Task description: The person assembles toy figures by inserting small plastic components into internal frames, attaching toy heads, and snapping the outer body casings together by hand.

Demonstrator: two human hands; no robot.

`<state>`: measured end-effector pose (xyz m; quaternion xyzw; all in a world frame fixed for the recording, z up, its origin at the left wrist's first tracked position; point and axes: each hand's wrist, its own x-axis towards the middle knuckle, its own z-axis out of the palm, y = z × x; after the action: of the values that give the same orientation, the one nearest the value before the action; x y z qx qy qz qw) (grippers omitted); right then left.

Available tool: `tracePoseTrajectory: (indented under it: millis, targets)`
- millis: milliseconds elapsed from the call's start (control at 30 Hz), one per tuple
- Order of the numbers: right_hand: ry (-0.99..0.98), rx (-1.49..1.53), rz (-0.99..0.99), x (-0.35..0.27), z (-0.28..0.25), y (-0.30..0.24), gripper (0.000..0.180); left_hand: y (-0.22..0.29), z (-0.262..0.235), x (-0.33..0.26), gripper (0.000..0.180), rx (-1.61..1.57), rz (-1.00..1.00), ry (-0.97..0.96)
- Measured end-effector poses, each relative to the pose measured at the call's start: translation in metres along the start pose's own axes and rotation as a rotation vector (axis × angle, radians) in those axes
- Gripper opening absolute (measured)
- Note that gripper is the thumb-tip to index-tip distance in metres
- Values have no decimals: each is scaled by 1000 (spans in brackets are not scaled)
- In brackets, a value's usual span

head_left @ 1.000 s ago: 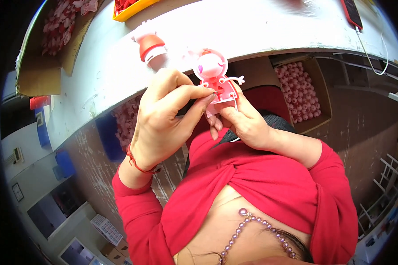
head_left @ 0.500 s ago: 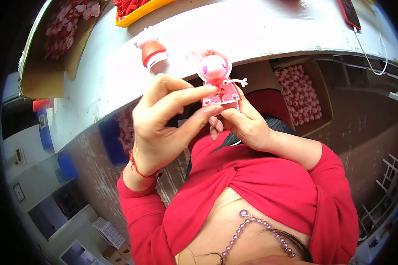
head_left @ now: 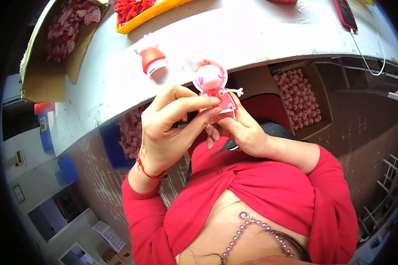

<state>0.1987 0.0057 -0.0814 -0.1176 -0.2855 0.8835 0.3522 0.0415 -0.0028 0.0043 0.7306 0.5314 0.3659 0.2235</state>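
White tabletop (head_left: 106,75), brown floor (head_left: 358,137), pink toy (head_left: 211,78)

Pink toy (head_left: 211,81) — right hand (head_left: 248,134) holding, left hand (head_left: 166,123) touching

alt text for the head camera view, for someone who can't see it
A person's right hand holds an open pink-and-white toy figure near the edge of a white table, while the left hand has its fingertips at the figure's exposed inside. On the table are a red-and-white figure, a yellow tray of red pieces and a phone.
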Motion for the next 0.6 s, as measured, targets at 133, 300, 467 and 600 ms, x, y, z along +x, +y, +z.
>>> tracePoseTrajectory:
  millis: [133, 300, 467, 600]
  targets:
    - [12, -27, 3, -1, -2, 0, 44, 1, -6, 10, 34, 62, 26, 108]
    - [-4, -73, 34, -1, -1, -2, 50, -7, -8, 16, 31, 277, 132, 78]
    - [-15, -121, 52, -2, 1, -3, 52, -9, -4, 13, 26, 270, 127, 83]
    - [-23, -142, 50, 2, 3, -7, 49, -15, -8, 10, 23, 196, 91, 114]
